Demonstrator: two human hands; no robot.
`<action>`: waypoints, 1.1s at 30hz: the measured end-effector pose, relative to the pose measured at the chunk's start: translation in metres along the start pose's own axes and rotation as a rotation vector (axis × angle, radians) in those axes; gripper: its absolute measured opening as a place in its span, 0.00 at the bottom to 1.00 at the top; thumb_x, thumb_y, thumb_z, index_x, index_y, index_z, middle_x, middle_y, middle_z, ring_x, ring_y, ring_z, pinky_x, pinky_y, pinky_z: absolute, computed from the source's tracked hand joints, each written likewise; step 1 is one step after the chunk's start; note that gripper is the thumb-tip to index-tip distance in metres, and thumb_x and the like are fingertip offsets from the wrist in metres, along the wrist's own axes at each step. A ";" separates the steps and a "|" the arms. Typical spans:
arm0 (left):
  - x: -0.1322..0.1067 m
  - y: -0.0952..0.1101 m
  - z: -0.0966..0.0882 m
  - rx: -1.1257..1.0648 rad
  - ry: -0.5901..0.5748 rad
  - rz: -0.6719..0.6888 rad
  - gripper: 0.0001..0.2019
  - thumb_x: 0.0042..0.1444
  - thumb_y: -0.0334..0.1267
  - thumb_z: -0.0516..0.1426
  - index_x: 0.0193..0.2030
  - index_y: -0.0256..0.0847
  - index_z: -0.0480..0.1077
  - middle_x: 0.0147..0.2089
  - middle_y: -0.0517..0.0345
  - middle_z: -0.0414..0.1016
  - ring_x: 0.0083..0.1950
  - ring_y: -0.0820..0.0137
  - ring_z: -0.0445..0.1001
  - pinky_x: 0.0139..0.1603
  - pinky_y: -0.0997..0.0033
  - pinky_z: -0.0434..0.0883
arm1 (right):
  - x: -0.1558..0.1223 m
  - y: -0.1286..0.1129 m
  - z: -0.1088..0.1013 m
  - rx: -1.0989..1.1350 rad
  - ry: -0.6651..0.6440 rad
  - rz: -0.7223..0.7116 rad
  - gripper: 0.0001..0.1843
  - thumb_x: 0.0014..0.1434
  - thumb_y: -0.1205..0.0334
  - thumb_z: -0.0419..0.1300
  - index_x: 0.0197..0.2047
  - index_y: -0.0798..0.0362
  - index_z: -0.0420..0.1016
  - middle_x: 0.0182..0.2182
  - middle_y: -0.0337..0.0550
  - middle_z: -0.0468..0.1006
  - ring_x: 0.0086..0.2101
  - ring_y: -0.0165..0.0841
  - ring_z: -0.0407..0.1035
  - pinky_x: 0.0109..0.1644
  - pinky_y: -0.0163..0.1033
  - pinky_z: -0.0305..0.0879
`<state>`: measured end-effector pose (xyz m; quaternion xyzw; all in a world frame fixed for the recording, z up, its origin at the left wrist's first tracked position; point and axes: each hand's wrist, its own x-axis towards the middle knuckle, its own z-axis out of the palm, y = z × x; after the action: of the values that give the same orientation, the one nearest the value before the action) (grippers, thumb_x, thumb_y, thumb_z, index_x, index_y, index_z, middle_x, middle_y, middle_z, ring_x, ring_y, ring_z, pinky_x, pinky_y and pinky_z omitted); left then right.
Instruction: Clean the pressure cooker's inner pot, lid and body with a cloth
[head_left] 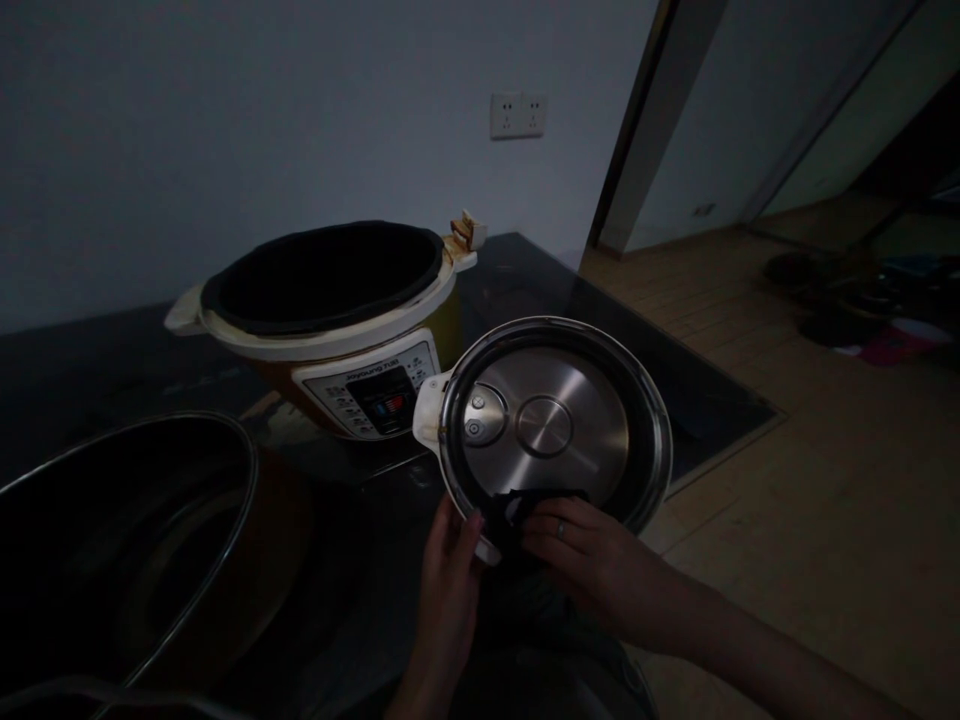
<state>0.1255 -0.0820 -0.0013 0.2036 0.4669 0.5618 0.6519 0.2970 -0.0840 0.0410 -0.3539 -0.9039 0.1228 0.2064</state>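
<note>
A round pressure cooker lid [592,400] is tilted up with its shiny metal underside towards me. My left hand [450,575] grips the lid's lower left rim, thumb on top. My right hand [581,545], with a ring on one finger, is closed on a dark cloth [514,515] and presses it against the lid's lower inner rim. Behind the lid stands the electric pressure cooker [262,345], its top uncovered and its front panel facing me. The dim light hides the inside of the cooker.
A large pot [251,470] with a metal rim is at the lower left. The dark glossy tabletop [720,410] ends at a corner on the right, above a wooden floor [840,500]. A wall socket [518,116] is at the back, and dark clutter lies far right.
</note>
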 end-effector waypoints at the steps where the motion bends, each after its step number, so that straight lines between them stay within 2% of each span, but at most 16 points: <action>1: 0.000 0.000 0.000 -0.007 0.000 0.000 0.26 0.49 0.44 0.64 0.56 0.47 0.69 0.54 0.53 0.74 0.55 0.62 0.72 0.46 0.71 0.71 | -0.002 0.000 -0.001 0.003 -0.012 0.020 0.12 0.63 0.70 0.52 0.48 0.57 0.71 0.44 0.48 0.77 0.47 0.38 0.67 0.49 0.45 0.67; 8: -0.001 -0.001 -0.001 -0.027 0.065 -0.064 0.28 0.48 0.44 0.65 0.57 0.47 0.68 0.58 0.51 0.71 0.57 0.59 0.71 0.47 0.68 0.72 | -0.021 0.003 -0.023 -0.036 -0.087 0.127 0.12 0.63 0.70 0.51 0.46 0.55 0.73 0.39 0.46 0.78 0.42 0.36 0.68 0.44 0.43 0.67; 12: -0.001 -0.003 -0.003 -0.002 0.072 -0.066 0.27 0.47 0.45 0.65 0.56 0.48 0.69 0.57 0.53 0.72 0.54 0.62 0.72 0.46 0.71 0.72 | -0.032 0.005 -0.034 -0.112 -0.089 0.168 0.12 0.63 0.70 0.51 0.44 0.53 0.75 0.38 0.45 0.78 0.41 0.36 0.69 0.43 0.41 0.66; 17: -0.001 -0.003 -0.002 -0.014 0.046 -0.037 0.26 0.48 0.45 0.65 0.55 0.50 0.70 0.55 0.56 0.74 0.55 0.64 0.72 0.46 0.74 0.71 | -0.034 -0.003 -0.019 -0.178 0.047 0.142 0.14 0.63 0.70 0.50 0.48 0.56 0.73 0.39 0.47 0.79 0.40 0.38 0.70 0.43 0.44 0.64; 21: -0.002 -0.001 0.000 -0.002 0.040 -0.032 0.27 0.48 0.45 0.65 0.57 0.49 0.69 0.56 0.54 0.73 0.55 0.62 0.71 0.47 0.71 0.72 | -0.024 -0.017 0.001 -0.136 0.199 0.183 0.14 0.65 0.69 0.49 0.49 0.57 0.72 0.39 0.46 0.80 0.38 0.37 0.71 0.41 0.43 0.64; 24: -0.003 -0.001 0.001 -0.002 0.034 -0.030 0.27 0.48 0.45 0.65 0.56 0.49 0.69 0.56 0.55 0.73 0.55 0.63 0.72 0.46 0.72 0.72 | -0.017 -0.025 0.007 -0.106 0.266 0.219 0.13 0.65 0.68 0.49 0.48 0.56 0.72 0.37 0.46 0.80 0.37 0.36 0.71 0.40 0.43 0.65; 28: -0.002 0.001 0.001 -0.006 0.036 -0.041 0.26 0.48 0.44 0.65 0.56 0.49 0.69 0.56 0.55 0.73 0.55 0.62 0.71 0.47 0.69 0.72 | -0.023 -0.026 0.005 -0.088 0.221 0.237 0.12 0.64 0.67 0.51 0.48 0.54 0.72 0.39 0.46 0.79 0.38 0.37 0.71 0.43 0.45 0.67; 33: -0.002 0.003 0.000 -0.033 0.046 -0.074 0.26 0.48 0.43 0.65 0.55 0.48 0.70 0.57 0.53 0.73 0.57 0.59 0.70 0.49 0.67 0.72 | -0.051 -0.006 -0.007 -0.205 0.148 0.195 0.14 0.64 0.70 0.48 0.48 0.55 0.72 0.41 0.47 0.79 0.41 0.38 0.71 0.46 0.47 0.68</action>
<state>0.1240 -0.0827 0.0012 0.1622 0.4797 0.5496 0.6645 0.3299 -0.1231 0.0347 -0.4674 -0.8553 0.0228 0.2225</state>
